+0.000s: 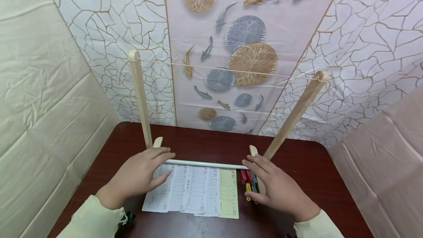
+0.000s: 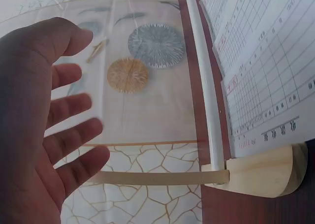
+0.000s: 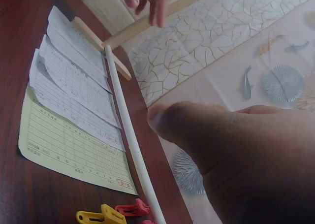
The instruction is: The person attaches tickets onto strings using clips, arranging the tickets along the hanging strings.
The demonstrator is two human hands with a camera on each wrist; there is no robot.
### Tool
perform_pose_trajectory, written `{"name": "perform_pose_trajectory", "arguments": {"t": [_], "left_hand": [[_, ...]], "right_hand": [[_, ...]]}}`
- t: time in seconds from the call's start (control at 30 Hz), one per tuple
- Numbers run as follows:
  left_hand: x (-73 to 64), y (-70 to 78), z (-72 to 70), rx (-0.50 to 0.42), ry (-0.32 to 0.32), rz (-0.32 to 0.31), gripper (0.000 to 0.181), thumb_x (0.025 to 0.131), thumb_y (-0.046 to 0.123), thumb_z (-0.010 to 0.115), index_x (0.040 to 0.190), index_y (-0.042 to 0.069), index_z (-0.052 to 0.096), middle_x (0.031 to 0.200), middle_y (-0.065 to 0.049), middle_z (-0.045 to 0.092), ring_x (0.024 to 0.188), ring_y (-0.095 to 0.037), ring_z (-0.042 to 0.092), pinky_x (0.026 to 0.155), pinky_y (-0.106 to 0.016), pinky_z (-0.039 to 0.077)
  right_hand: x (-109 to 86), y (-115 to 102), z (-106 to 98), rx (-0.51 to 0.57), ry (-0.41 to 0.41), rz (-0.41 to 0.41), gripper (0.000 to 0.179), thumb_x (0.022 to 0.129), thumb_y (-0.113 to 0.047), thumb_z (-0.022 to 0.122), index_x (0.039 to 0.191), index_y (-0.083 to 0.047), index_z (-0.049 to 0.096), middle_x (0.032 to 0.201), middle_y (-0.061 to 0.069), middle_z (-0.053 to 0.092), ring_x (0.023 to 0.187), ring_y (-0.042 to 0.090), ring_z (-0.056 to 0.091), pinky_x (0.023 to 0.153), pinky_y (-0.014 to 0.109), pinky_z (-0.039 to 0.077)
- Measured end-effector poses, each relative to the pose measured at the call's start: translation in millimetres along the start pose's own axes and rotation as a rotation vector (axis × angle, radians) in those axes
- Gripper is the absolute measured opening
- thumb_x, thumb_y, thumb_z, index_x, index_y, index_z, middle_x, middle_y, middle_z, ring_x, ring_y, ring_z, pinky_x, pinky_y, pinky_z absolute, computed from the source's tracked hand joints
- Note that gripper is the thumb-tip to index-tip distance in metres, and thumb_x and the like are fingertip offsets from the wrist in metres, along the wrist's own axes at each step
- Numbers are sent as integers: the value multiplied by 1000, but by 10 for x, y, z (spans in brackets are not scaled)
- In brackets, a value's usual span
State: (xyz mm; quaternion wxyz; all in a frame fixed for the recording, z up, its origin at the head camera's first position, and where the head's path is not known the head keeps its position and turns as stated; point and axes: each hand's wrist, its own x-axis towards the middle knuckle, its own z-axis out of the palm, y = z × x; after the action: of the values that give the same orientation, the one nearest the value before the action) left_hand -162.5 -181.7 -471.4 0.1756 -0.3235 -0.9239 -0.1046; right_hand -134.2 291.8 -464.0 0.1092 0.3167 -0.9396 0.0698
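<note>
My left hand (image 1: 135,175) hovers near the left foot of a wooden stand, fingers spread and relaxed, with nothing in it. On the other side my right hand (image 1: 281,186) is over the right foot, its fingers loosely extended and holding nothing. Between the hands, several white printed forms (image 1: 195,190) overlap in a row, and a yellow-green form (image 1: 228,194) lies at their right end. Along their far edge runs a white rod (image 1: 208,164). Red, green and yellow clothespins (image 1: 248,191) lie beside the yellow-green form, partly hidden by my right hand.
A left wooden post (image 1: 140,94) and a right wooden post (image 1: 297,115) rise from the stand. A thin string (image 1: 214,64) stretches between their tops. Patterned cloth (image 1: 218,98) hangs behind the dark red table (image 1: 198,142), with pale padded panels (image 1: 43,102) at the sides.
</note>
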Motion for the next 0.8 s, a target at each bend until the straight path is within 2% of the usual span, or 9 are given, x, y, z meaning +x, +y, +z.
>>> {"name": "perform_pose_trajectory", "arguments": {"t": [0.1, 0.23, 0.37, 0.43, 0.5, 0.6, 0.7, 0.8], "left_hand": [[-1, -9, 19, -19, -18, -21, 38, 99, 41, 84, 132, 22, 80, 129, 4, 79, 114, -17, 79, 91, -44, 68], [-41, -44, 94, -52, -135, -112, 29, 99, 37, 83, 123, 19, 82, 113, 4, 81, 95, -10, 77, 79, -37, 66], [-64, -126, 216, -101, -292, -263, 32, 100, 36, 81, 124, 14, 82, 106, -1, 81, 83, -9, 68, 72, -37, 63], [-74, -163, 278, -113, -347, -330, 34, 100, 37, 80, 125, 13, 82, 109, -3, 82, 84, -10, 69, 74, -40, 64], [-87, -190, 332, -119, -387, -387, 35, 100, 36, 79, 125, 13, 82, 108, -2, 82, 83, -11, 68, 74, -42, 64], [-114, -222, 401, -118, -431, -440, 25, 98, 34, 77, 113, 14, 80, 93, 1, 77, 79, -13, 65, 67, -41, 58], [-135, -237, 448, -127, -439, -460, 16, 96, 30, 74, 102, 15, 75, 80, 3, 65, 70, -14, 54, 60, -37, 47], [-154, -245, 487, -113, -419, -457, 24, 96, 32, 75, 109, 11, 78, 89, 0, 69, 74, -12, 56, 60, -37, 49]], "right_hand": [[28, 34, 15, 42, -44, 57, 73, 93, -53, 91, 156, -24, 66, 150, 2, 71, 135, 25, 71, 105, 50, 64], [73, 122, 28, 175, -158, 124, 48, 100, -44, 86, 140, -18, 78, 130, 0, 80, 114, 17, 77, 96, 45, 66], [119, 245, 50, 339, -271, 149, 39, 104, -37, 83, 135, -12, 80, 116, -2, 82, 88, 4, 72, 79, 32, 63], [132, 289, 62, 401, -306, 156, 34, 104, -31, 84, 131, -11, 80, 105, -6, 79, 78, 0, 65, 71, 26, 57], [135, 317, 66, 422, -328, 158, 24, 103, -30, 84, 121, -14, 81, 92, -11, 73, 72, -2, 61, 66, 24, 53], [121, 343, 72, 446, -367, 181, 16, 101, -31, 86, 102, -20, 75, 78, -13, 64, 64, -1, 56, 61, 24, 49], [104, 354, 78, 473, -425, 223, 27, 99, -35, 88, 91, -22, 66, 72, -12, 59, 61, 0, 53, 59, 24, 46], [82, 361, 86, 509, -482, 265, 30, 98, -37, 89, 91, -20, 65, 74, -10, 62, 64, 3, 57, 60, 25, 46]]}}
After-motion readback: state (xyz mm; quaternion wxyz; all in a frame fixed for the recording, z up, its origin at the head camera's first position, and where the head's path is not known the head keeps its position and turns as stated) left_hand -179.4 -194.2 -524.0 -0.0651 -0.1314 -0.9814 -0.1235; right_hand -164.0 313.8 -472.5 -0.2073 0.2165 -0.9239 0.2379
